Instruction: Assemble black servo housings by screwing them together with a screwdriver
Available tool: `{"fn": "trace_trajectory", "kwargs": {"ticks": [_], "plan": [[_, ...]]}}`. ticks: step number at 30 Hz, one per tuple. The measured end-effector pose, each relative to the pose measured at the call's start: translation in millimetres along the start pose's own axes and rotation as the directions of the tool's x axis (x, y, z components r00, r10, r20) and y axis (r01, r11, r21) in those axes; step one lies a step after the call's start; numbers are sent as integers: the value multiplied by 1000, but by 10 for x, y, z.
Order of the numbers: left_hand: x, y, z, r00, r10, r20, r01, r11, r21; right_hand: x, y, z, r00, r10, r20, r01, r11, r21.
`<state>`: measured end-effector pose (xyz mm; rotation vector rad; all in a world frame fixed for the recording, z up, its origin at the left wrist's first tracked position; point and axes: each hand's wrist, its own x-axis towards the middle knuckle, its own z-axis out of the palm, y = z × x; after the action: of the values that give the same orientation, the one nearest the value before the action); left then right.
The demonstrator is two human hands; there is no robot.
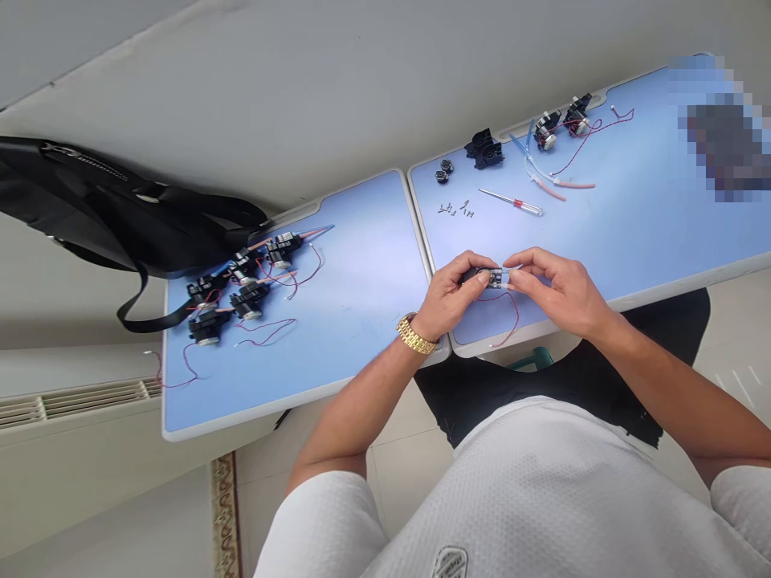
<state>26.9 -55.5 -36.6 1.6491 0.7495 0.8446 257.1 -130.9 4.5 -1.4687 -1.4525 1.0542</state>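
My left hand, a gold watch on its wrist, is closed around a small black motor unit near the table's front edge. A thin red wire trails from below it. My right hand pinches a clear piece at the unit's right end, thumb and fingertips close together; whether that piece is a tube or a fitting I cannot tell. Beyond the hands lie a screwdriver with a clear and red handle, several small screws, two small round black parts and black plastic housings.
At the back right sit two motor units with wires, beside blue and pink tubes. Several similar units lie on the left table, near a black bag. A pixelated dark object is far right. A seam divides the tables.
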Motion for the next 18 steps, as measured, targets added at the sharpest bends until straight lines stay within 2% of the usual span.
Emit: {"fn": "trace_trajectory", "kwargs": {"ticks": [2, 4, 6, 8, 10, 18], "plan": [[-3, 8, 0, 1000, -12, -16, 12, 1000, 0, -22, 49, 11, 993, -101, -66, 98, 994, -41], [-7, 7, 2, 999, -32, -30, 32, 999, -14, -45, 95, 27, 958, -267, -108, 255, 960, -117], [-10, 0, 4, 998, -53, -39, 52, 998, -35, -63, 136, 45, 887, -448, -113, 417, 882, -218], [-12, -9, 5, 996, -74, -44, 71, 996, -54, -71, 168, 64, 809, -577, -111, 524, 793, -310], [-12, -13, 7, 995, -91, -44, 87, 994, -72, -70, 187, 80, 759, -640, -117, 564, 737, -373], [-1, -15, 34, 990, -139, -25, 134, 980, -149, -69, 197, 107, 669, -740, -72, 598, 593, -539]]}}
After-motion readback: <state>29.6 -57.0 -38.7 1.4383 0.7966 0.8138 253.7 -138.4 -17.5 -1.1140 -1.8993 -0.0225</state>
